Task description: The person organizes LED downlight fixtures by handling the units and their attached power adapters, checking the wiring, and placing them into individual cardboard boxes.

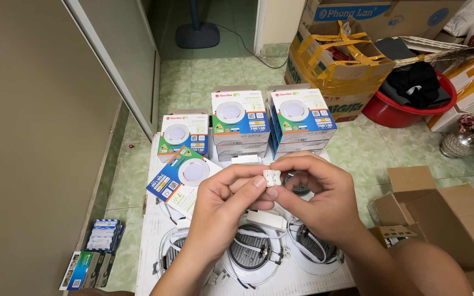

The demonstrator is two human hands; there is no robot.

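Observation:
My left hand and my right hand meet in the middle of the view, both pinching a small white plastic connector between thumbs and fingertips. Below the hands, several round white recessed lamp fittings lie face down on a white board, with wires and a white driver box among them. Behind the hands stand stacks of lamp boxes, and one lamp box lies flat and tilted at the left.
An open cardboard box sits at the right. A red basin with dark cloth, taped cartons and a flower vase stand at the back right. Small packets lie on the green tiled floor by the left wall.

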